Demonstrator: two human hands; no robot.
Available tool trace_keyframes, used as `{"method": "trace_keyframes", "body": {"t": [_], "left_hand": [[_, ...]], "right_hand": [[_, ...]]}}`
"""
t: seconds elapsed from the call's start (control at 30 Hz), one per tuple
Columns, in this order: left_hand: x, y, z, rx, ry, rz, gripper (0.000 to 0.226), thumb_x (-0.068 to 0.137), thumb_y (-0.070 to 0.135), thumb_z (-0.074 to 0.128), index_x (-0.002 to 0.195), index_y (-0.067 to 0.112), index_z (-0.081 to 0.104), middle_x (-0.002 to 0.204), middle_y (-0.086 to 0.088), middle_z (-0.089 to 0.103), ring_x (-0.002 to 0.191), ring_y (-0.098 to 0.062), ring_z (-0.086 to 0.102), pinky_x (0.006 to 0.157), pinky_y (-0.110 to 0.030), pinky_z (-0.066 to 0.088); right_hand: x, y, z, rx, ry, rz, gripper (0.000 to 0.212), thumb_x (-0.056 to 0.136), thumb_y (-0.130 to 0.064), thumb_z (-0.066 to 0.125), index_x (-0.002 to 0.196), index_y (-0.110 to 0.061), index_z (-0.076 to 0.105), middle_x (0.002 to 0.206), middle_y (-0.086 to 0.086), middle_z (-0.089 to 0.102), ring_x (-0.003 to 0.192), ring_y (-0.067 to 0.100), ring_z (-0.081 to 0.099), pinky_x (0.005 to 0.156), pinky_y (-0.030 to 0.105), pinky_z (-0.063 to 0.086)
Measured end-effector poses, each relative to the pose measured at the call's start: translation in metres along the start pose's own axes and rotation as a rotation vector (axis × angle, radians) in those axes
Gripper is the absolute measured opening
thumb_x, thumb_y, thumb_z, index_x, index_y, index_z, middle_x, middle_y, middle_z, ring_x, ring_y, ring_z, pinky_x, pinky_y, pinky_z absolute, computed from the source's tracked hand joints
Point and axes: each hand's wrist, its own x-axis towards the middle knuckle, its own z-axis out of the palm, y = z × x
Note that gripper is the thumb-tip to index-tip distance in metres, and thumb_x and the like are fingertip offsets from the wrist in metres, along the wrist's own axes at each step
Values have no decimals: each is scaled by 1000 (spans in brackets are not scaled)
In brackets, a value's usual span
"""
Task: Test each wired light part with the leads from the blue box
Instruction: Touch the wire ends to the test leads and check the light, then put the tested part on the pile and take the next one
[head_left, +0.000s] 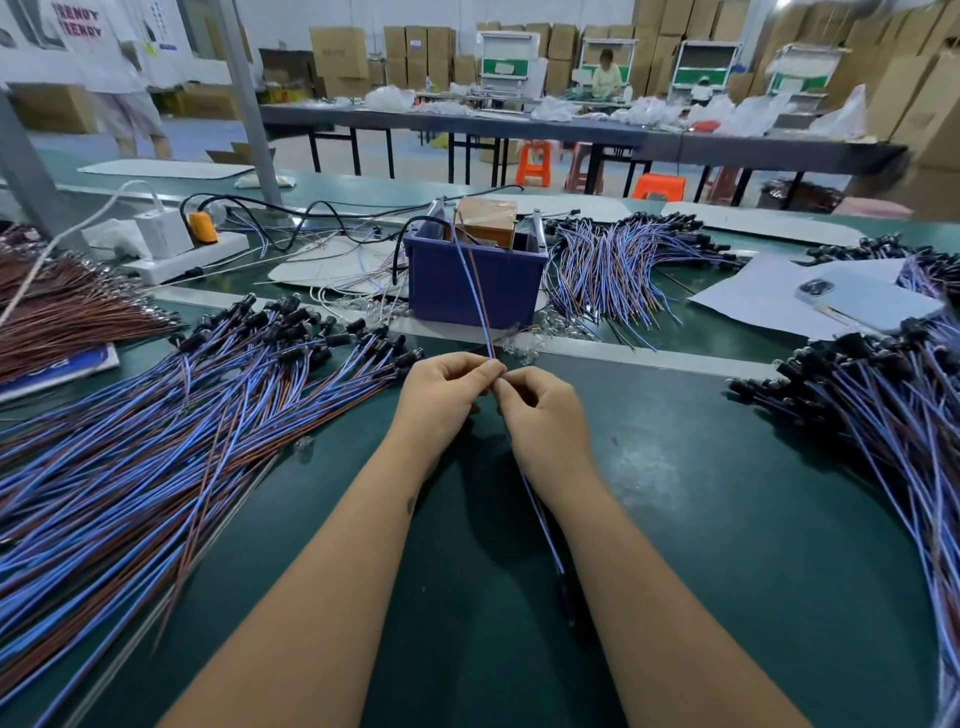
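Matt green table mat (727, 519) (scuffed pale patches); blue box (475, 283) smooth plastic; plastic-sheathed leads (475, 291).

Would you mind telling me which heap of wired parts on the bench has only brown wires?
The heap of brown-wired parts at the far left edge, behind the big left pile; every other heap mixes blue and brown wires.
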Motion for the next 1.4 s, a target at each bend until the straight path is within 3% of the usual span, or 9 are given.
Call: {"method": "trace_keyframes", "body": {"t": [0.13,0.23,0.4,0.53,0.67,0.93,1.27,1.4], "left_hand": [[0,-1,0,9,-17,1,15,93,13,61,85,10,73,90,-16,72,81,-14,63,70,-26,50],[2,-4,-1,49,34,37,19,96,11,57,81,11,70,78,-4,71,76,-13,63,71,-26,53],[9,-9,-9,139,192,56,21,98,16,53,82,24,64,59,9,65,59,-5,60,62,-23,51],[11,-11,-15,217,280,82,16,97,18,54,92,17,70,60,9,61,52,-1,53,57,-19,45],[11,-11,-16,225,283,93,17,96,18,55,87,24,68,61,6,59,59,-13,52,64,-32,47],[12,-13,-16,266,308,104,16,94,21,58,85,26,70,55,10,56,57,-12,49,56,-27,38],[13,-16,-20,237,332,75,17,94,22,56,85,28,68,59,8,58,55,-13,47,58,-30,40],[15,-16,-20,240,340,59,16,94,21,56,88,21,70,59,9,58,58,-14,50,61,-30,42]], "right_hand": [[1,0,-3,13,17,21,11,92,-17,63,86,-15,71,70,-7,64,66,8,55,64,21,42],[2,0,-4,9,73,33,13,92,-16,62,80,-18,67,68,-8,63,64,7,53,60,16,41],[2,0,-7,122,187,120,19,95,-16,56,77,-22,60,70,-3,60,67,15,53,69,34,49],[4,-1,-7,162,215,144,19,96,-16,55,79,-24,59,71,-1,60,66,15,52,69,35,49],[4,-1,-7,140,207,148,20,95,-17,55,78,-26,59,71,-2,61,66,15,54,70,36,50],[4,-2,-7,125,174,154,20,94,-16,56,77,-25,61,70,-2,62,69,15,56,73,39,52],[4,-1,-8,101,145,152,24,94,-16,58,73,-27,61,66,-4,60,67,15,55,70,38,52],[5,-2,-8,122,130,158,20,93,-15,58,74,-21,63,63,-3,58,62,15,50,65,32,46]]}}
